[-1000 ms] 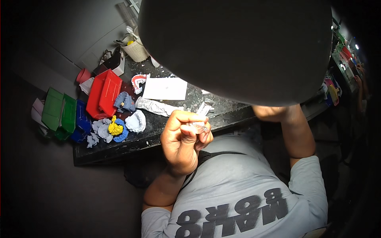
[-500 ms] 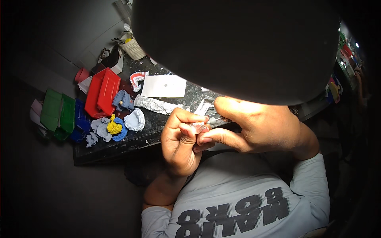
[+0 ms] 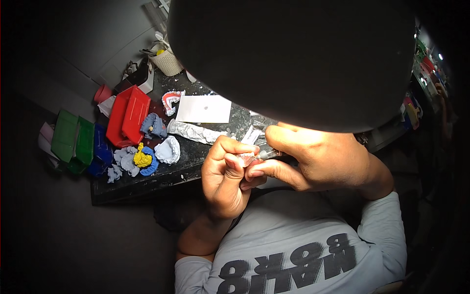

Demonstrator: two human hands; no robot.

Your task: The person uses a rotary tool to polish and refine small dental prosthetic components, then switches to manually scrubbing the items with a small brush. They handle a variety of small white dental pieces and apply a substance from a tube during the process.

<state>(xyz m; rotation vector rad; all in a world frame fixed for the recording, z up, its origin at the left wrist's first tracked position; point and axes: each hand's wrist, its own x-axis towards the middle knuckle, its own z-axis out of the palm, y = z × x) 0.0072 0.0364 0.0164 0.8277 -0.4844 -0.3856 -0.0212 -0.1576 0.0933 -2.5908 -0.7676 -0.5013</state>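
Note:
In front of my chest, at the front edge of the bench, both hands are close together. My left hand (image 3: pixel 223 179) is closed, pinching a small, pale, pinkish translucent dental piece (image 3: pixel 246 159) between thumb and fingers. My right hand (image 3: pixel 320 157) curls around a slim rotary handpiece (image 3: pixel 270 153), its narrow end directed left at the piece. The right thumb stretches toward the left fingertips and braces near the piece. Whether the tool tip touches the piece I cannot tell. Beyond the hands lies a pale strip-like item (image 3: pixel 252 133).
A large dark round shape (image 3: pixel 293 63) covers the upper middle. Left on the dark bench (image 3: pixel 142 185) are a red box (image 3: pixel 117 120), green box (image 3: pixel 66 134), white plaster cast (image 3: pixel 167 150), grey-blue cast (image 3: pixel 153 125), pink-gummed dental model (image 3: pixel 170 102), white card (image 3: pixel 203 109) and crumpled silvery roll (image 3: pixel 193 131).
The handpiece shows more plainly between the hands, and the dental piece appears slightly turned. Both hands keep nearly the same place; the whole view has shifted a little.

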